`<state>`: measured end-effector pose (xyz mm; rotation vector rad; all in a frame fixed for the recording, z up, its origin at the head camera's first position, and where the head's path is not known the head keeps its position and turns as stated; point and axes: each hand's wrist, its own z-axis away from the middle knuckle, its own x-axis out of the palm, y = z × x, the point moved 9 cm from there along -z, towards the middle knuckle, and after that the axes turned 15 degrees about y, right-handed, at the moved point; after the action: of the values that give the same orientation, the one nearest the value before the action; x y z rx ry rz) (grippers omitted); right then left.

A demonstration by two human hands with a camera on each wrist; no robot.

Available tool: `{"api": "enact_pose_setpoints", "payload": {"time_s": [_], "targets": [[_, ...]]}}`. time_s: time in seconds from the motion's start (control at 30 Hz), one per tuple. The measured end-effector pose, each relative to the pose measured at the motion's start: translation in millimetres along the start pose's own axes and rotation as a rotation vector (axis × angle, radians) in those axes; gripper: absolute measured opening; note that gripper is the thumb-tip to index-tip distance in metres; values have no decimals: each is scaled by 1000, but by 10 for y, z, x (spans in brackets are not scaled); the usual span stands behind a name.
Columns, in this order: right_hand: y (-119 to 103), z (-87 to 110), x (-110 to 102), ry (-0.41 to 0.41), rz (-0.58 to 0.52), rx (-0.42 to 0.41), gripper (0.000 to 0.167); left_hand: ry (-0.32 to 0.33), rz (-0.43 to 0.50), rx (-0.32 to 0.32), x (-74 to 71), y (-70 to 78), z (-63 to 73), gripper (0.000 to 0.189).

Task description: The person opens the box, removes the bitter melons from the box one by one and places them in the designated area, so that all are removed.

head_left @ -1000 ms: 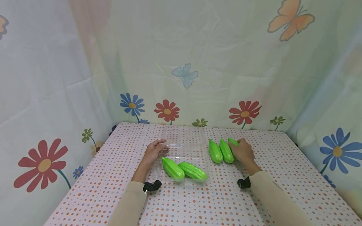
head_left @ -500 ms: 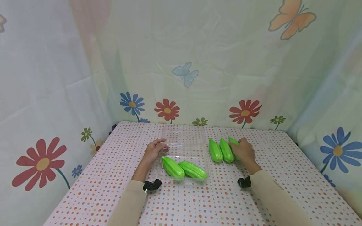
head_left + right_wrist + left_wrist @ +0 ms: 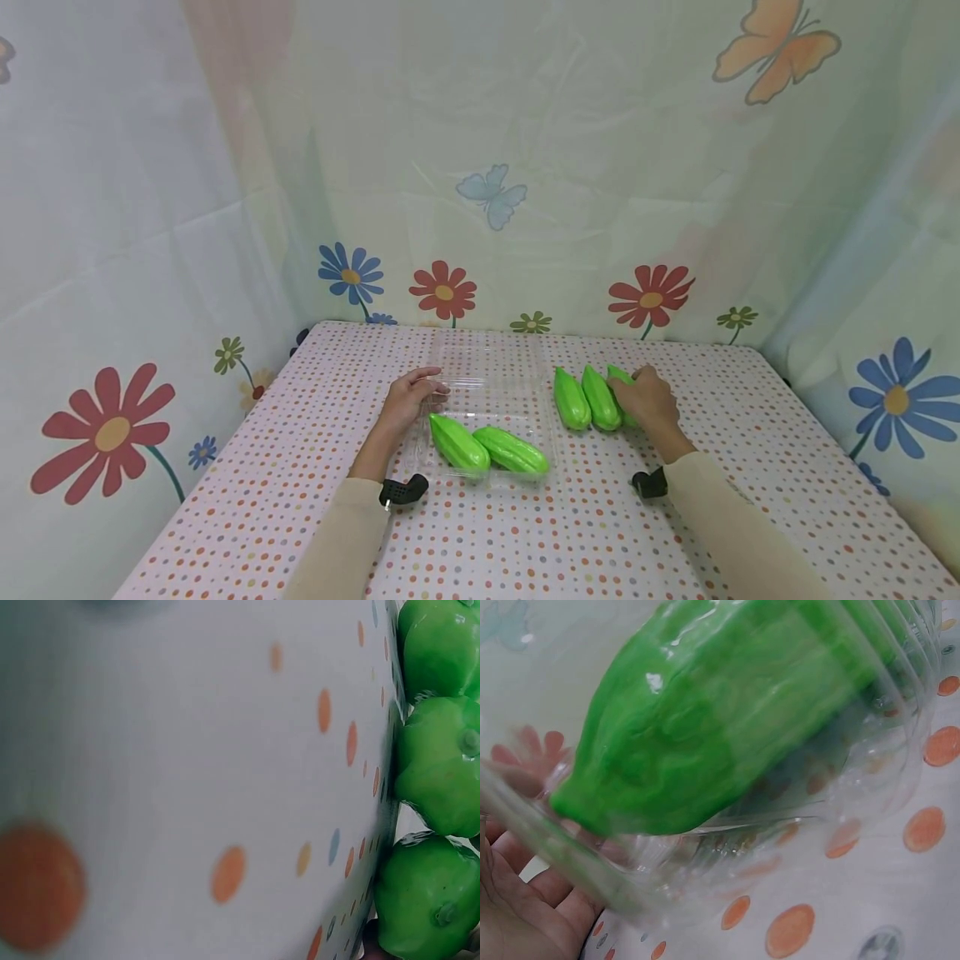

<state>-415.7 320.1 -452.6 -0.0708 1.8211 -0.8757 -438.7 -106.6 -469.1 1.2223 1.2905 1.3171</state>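
A clear plastic clamshell box (image 3: 489,400) lies with its lid laid back, two glossy green ridged gourds (image 3: 510,450) in its near half. My left hand (image 3: 405,404) holds the box's left edge near the fold, fingers bent at the rim. One gourd (image 3: 682,727) fills the left wrist view behind the clear wall, with part of the left hand (image 3: 525,907) below it. To the right of the box stand three more gourds (image 3: 572,402) in a row. My right hand (image 3: 648,402) grips the rightmost gourd (image 3: 620,377), covering much of it; its stem end (image 3: 431,900) shows in the right wrist view.
A dotted cloth (image 3: 480,533) covers the table. Behind and at both sides hangs a pale curtain (image 3: 570,125) printed with flowers and butterflies. The middle gourd (image 3: 602,400) of the row sits close against its neighbours.
The scene has shifted slightly upward in view. Both hands keep almost the same places, the right on the rightmost gourd, the left at the box edge.
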Motion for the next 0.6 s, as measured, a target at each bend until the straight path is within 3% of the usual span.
{"api": "enact_pose_setpoints", "payload": {"time_s": [0.6], "targets": [[15, -9, -5, -11, 38, -16, 68, -2, 13, -10, 4, -12, -8, 41]]}}
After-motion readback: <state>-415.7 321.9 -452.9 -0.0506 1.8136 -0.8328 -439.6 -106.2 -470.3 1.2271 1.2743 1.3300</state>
